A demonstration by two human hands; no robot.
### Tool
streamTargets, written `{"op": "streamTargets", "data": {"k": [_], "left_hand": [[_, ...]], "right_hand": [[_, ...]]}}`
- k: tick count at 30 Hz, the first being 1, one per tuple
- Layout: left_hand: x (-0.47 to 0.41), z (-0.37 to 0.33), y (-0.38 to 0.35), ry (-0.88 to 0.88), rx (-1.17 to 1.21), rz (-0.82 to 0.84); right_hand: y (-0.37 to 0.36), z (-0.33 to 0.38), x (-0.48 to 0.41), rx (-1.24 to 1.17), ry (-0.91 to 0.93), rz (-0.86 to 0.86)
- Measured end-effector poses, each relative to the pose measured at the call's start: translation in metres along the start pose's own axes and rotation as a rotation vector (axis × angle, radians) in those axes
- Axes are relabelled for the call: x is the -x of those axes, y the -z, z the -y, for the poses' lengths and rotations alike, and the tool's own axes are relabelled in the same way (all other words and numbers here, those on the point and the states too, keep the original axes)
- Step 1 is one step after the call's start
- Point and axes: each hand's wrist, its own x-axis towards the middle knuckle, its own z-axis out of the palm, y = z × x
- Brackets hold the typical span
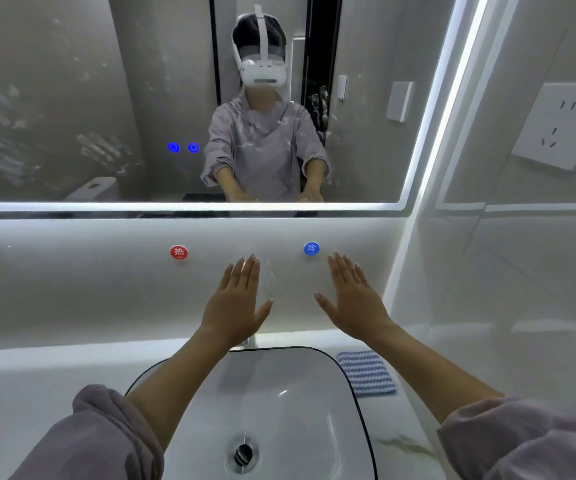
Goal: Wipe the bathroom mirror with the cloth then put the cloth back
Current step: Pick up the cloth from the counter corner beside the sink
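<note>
From the head camera, you stand at a white sink [314, 427] with both arms stretched forward over it. Your left hand [236, 306] and right hand [354, 303] are flat, palms away from you, fingers straight and close together, thumbs spread; neither holds anything. They hover in front of the white wall panel below the mirror [89, 98], between a red round button [179, 252] and a blue round button [311, 248]. The mirror is smeared with handprints. The blue-and-white striped cloth [366, 373] lies folded on the counter [37, 393], just right of the sink, beneath your right forearm.
</note>
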Motion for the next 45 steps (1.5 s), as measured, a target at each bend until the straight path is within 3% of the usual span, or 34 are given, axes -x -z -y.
{"op": "streamTargets", "data": {"k": [11,19,34,45], "left_hand": [[-0.048,-0.042,-0.048,-0.12,0.043,0.084],[-0.073,-0.076,-0.102,-0.234,0.036,0.21],[-0.102,-0.109,-0.212,-0.314,0.083,0.468],[-0.112,-0.145,-0.271,-0.273,0.213,0.794]], "right_hand": [[-0.028,-0.058,0.017,-0.012,-0.165,0.068],[-0.07,-0.107,0.042,-0.02,-0.345,0.221],[-0.161,-0.147,0.079,-0.247,-0.592,0.394],[-0.212,-0.155,0.1,-0.296,-0.747,0.457]]}}
